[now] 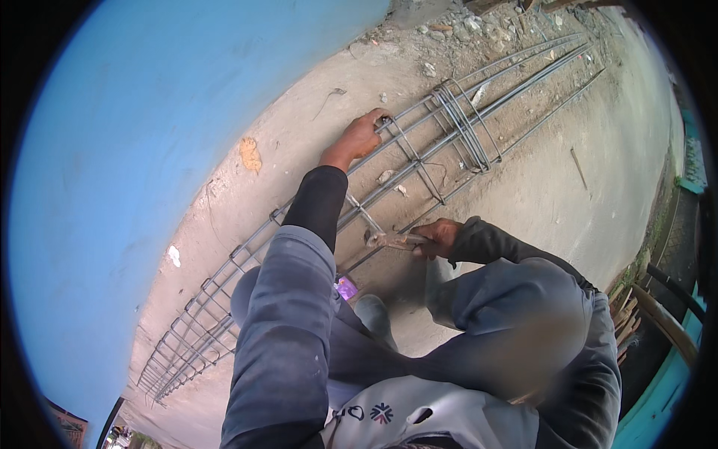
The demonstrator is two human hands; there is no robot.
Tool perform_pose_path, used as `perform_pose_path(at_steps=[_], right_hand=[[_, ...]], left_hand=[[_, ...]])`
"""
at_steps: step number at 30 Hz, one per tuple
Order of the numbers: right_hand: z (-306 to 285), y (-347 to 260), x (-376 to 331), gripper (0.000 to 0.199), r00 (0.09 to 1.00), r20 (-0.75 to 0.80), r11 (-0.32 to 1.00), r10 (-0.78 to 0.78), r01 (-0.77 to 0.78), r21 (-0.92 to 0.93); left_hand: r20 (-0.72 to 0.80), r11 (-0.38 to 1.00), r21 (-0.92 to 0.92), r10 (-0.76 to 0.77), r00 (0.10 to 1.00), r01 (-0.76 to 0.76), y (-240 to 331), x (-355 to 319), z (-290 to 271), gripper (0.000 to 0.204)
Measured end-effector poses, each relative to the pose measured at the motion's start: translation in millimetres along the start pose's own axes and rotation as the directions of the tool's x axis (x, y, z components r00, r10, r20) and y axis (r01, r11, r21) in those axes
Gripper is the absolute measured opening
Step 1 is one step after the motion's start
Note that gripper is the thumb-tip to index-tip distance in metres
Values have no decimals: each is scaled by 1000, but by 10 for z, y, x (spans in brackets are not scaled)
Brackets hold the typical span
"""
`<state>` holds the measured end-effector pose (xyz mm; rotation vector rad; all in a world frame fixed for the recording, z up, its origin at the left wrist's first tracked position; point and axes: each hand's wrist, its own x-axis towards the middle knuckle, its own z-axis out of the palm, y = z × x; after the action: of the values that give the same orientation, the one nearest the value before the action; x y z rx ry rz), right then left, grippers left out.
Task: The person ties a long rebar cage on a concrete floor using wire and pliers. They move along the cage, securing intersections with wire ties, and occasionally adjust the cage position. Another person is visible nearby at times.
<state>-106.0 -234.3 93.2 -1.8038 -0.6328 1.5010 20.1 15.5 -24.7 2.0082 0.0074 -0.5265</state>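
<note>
A long rebar cage (pixel 419 161) of steel bars and square stirrups lies on the concrete ground along a blue wall. My left hand (pixel 359 138) is stretched out and grips the cage's upper bar where a stirrup crosses it. My right hand (pixel 439 236) is closed around a small metal hand tool (pixel 390 240) whose tip points left at a stirrup (pixel 364 215) on the near side of the cage. Several stirrups (pixel 464 123) are bunched close together farther along the bars.
The blue wall (pixel 149 150) fills the left. Stones and rubble (pixel 456 30) lie at the cage's far end. Wooden sticks (pixel 627 318) and a turquoise structure (pixel 666 389) stand at the right. Bare concrete ground (pixel 553 187) spreads to the right of the cage.
</note>
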Motion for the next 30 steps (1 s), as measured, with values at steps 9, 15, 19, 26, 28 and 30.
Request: perform_pose_path(at_steps=[9,15,19,26,28,30], right_hand=[[-1185,-614,304,19,847,-437,750,302,72,657],[-1075,-37,570,24,849,-191,823,492,-383,420],[-1141,224,569,18,892,-109,623,440,-215,752],[-1245,147,618,20,826,-244,696,508,-227,681],[-1268,252,702,20,808,-254,758,531,-319,569],[-946,-170,672,21,863,-147,659,484,-249,710]], left_hand=[[-121,996,69,72,990,-64,-215,-70,-8,47],[-135,993,90,83,987,-71,-140,-67,17,47],[-133,998,39,53,990,-49,-57,-34,27,47],[-89,999,52,13,996,-9,106,-61,11,50],[-72,992,112,72,995,-64,67,-23,-20,51],[-55,984,174,37,998,-27,-181,-167,-87,51]])
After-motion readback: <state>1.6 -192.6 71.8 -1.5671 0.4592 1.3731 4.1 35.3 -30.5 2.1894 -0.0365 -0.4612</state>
